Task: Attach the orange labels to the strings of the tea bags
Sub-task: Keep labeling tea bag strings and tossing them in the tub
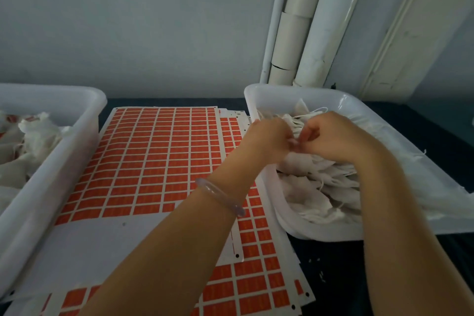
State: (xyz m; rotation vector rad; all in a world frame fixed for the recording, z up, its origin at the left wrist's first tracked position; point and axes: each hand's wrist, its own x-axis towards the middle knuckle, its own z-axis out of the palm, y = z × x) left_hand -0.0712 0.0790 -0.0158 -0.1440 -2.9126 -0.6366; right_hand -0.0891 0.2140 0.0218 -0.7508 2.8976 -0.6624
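Orange label sheets [159, 161] cover the tabletop's near middle. Over the right-side tub [282, 95], left hand [269, 136] and right hand [333, 138] meet with fingers curled; what they pinch I cannot tell. Tea bags [320, 187] inside look light, limp and tearable, so I would lift them by their strings [310, 112].

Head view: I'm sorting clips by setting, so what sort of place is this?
Probably a small hand-packing workbench: sheets of orange labels on a dark table, a left bin and right bin heaped with tea bags, and bare pipes on a plain wall.
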